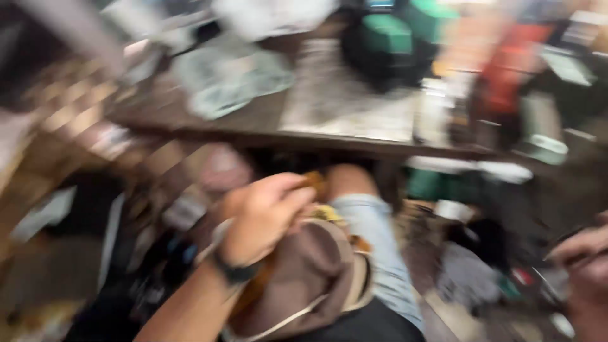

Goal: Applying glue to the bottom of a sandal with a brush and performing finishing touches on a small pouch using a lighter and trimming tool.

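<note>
The brown cloth piece with a pale cord edge (313, 278) lay across my lap, just below the dark wooden workbench (253, 123). My left hand (263, 218) rested on its upper edge, fingers curled around something small and orange-brown there; blur kept me from telling what that was, or whether the fingers truly clamped it or only pressed the cloth. A dark band circled that wrist. One knee in pale blue denim (373, 221) showed right of the cloth, under the bench edge.

My right hand (586, 259) was cut off at the frame's right edge, well apart from the cloth. Thin dark lines crossed its fingers, perhaps a tool or wire, too smeared to name, so I could not tell its grip.

On the bench I counted one green-topped dark machine (386, 44) and one pale crumpled sheet (231, 76); the rest up there was colour streaks. Below the bench, the floor clutter was unreadable.
</note>
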